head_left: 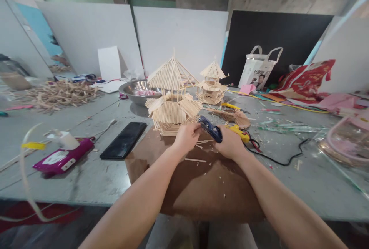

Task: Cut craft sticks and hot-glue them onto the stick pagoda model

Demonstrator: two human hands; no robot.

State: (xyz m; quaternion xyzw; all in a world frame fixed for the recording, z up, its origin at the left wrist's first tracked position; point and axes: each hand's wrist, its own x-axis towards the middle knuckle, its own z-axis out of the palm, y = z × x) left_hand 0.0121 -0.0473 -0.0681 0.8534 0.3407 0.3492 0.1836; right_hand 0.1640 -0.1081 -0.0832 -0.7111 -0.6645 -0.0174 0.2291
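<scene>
- Right hand (230, 141): grip closed around a dark blue hand tool (212, 129), its end angled toward the left hand, presumably so both meet.
- Left hand (186, 138): fingers narrowed beside the tool's end; whether they pinch a stick cannot be told.
- Stick pagoda model (172, 107): upright just beyond the left hand, at the brown board (201, 191)'s far end, probably for easy reach.
- Black phone (123, 140): flat on the worktop (111, 183), left of the board.

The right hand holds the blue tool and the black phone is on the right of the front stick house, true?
Not quite: in the head view, the black phone lies left of the front stick house. The right hand does hold the blue tool.
</scene>
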